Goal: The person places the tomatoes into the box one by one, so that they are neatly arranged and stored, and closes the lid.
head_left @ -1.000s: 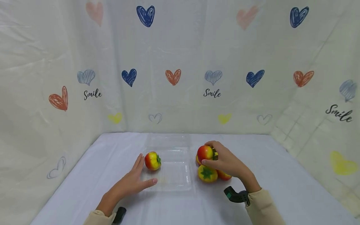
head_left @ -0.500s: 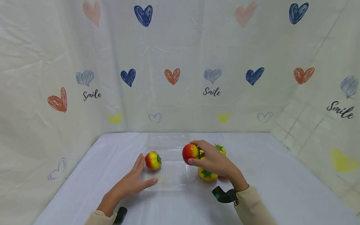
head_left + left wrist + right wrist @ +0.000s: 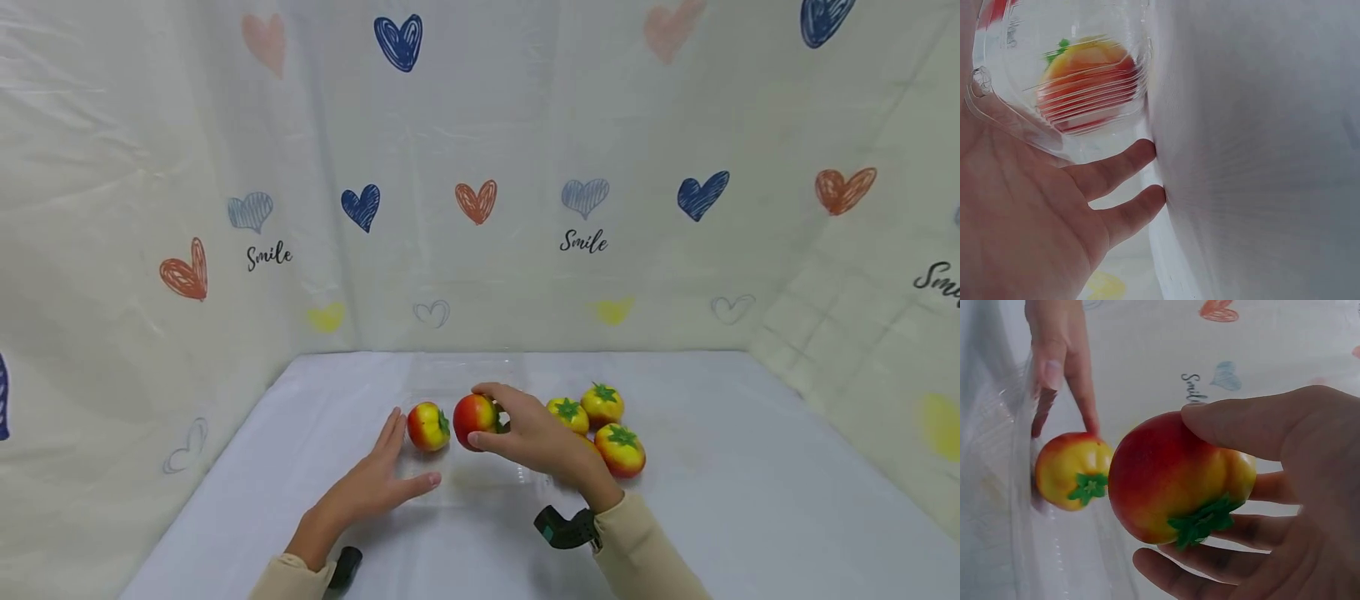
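My right hand (image 3: 536, 437) holds a red-and-yellow persimmon (image 3: 471, 423) with a green calyx above a clear plastic clamshell box (image 3: 483, 477). In the right wrist view, thumb and fingers are round this persimmon (image 3: 1160, 481). Another persimmon (image 3: 427, 427) lies on its side in the left part of the box, calyx to the right. My left hand (image 3: 375, 487) is at the box's left side, fingers extended and thumb along the near side. In the left wrist view, two fingertips of the left hand (image 3: 1035, 212) touch the white cloth beside the box's wall.
Several more persimmons (image 3: 621, 450) sit in a group on the white tablecloth (image 3: 735, 483), right of the box. The box's lid (image 3: 457, 367) lies folded back behind it. A pale curtain (image 3: 510, 275) printed with hearts hangs behind the table.
My right hand has carried the persimmon left from the group to above the box. The left hand stays beside the box. The head view has shifted slightly.
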Demonstrator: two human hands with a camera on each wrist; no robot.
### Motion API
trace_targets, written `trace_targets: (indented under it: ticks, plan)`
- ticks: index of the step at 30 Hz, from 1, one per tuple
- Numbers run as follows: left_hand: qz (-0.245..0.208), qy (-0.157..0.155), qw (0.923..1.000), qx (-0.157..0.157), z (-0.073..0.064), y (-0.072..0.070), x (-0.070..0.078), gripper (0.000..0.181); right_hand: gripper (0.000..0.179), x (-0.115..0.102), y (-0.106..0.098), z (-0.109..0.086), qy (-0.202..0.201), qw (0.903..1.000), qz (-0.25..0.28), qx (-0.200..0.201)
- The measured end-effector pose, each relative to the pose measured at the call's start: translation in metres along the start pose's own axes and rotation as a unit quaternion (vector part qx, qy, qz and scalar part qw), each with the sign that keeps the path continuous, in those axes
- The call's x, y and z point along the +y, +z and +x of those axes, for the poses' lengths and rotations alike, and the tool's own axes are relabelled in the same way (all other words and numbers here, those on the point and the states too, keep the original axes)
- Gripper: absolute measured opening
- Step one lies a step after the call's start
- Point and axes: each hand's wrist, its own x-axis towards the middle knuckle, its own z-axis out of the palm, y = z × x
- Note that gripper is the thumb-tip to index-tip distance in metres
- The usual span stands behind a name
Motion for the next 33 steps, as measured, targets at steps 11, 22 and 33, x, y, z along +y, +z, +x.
trace_targets:
  ticks: [11, 22, 33]
  plan:
    - [-0.009, 0.01, 0.9999, 0.001, -0.001, 0.0, 0.004, 0.123, 0.054, 0.009, 0.034, 0.012, -0.02, 0.9997, -0.005, -0.009]
    - [-0.001, 0.013, 0.9999, 0.008, -0.003, 0.004, 0.002, 0.127, 0.048, 0.013, 0.065, 0.017, 0.018, 0.9963, 0.08, -0.023]
    - [0.031, 0.02, 0.9992, 0.015, -0.004, -0.001, 0.002, 0.129, 0.042, 0.011, 0.071, 0.021, 0.077, 0.9823, 0.156, -0.069]
